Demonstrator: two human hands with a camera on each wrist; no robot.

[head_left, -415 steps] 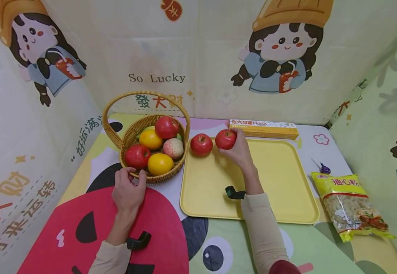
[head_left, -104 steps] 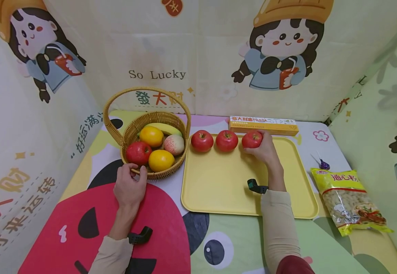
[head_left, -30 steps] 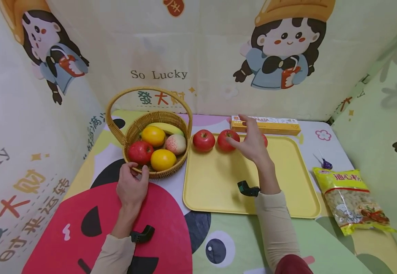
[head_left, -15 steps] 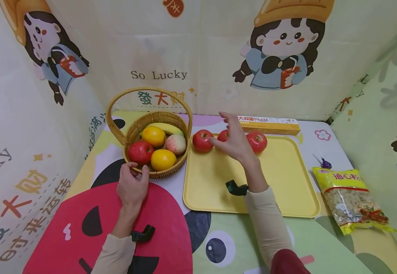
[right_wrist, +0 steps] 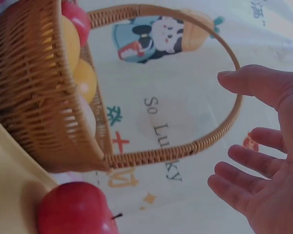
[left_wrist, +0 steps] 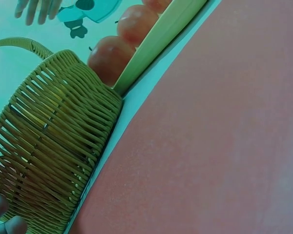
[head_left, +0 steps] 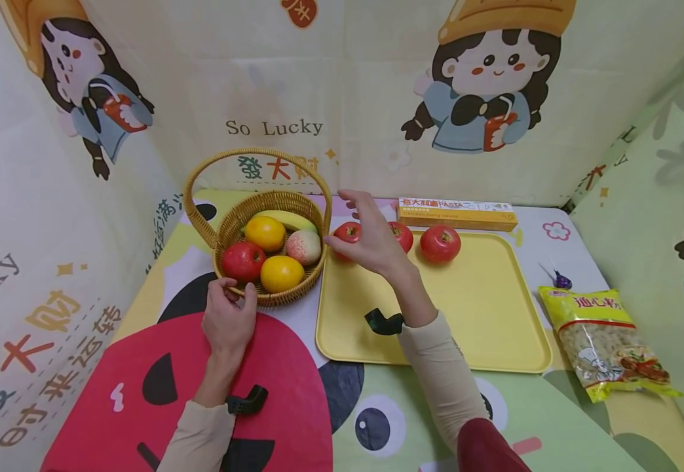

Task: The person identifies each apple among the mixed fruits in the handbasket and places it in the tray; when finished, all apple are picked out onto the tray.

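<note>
At the near rim of the wicker basket [head_left: 295,300], my left hand [head_left: 228,320] grips the edge with bent fingers. The basket bears a red apple [head_left: 243,261], two yellow-orange fruits [head_left: 282,274], a pale pink peach [head_left: 303,247] and a banana [head_left: 285,219]. My right hand [head_left: 374,239] is held above the yellow tray [head_left: 436,328], thumb and fingers spread, holding nothing. Across the tray's far side runs a row of three red apples; the right one [head_left: 439,244] is fully seen, while my hand partly covers the other two. The right wrist view shows this hand [right_wrist: 268,146] beside the basket's handle [right_wrist: 185,148].
A pasta box [head_left: 456,215] lies behind the tray. To its right are a bag of macaroni [head_left: 607,344] and a small purple-wrapped lollipop [head_left: 563,280]. Printed cloth [head_left: 365,78] forms walls at the back and sides.
Since the earliest frame, the basket's upper apple has gone to the tray, making three there. My right hand has let go of the third and moved left toward the basket. The left hand stays put.
</note>
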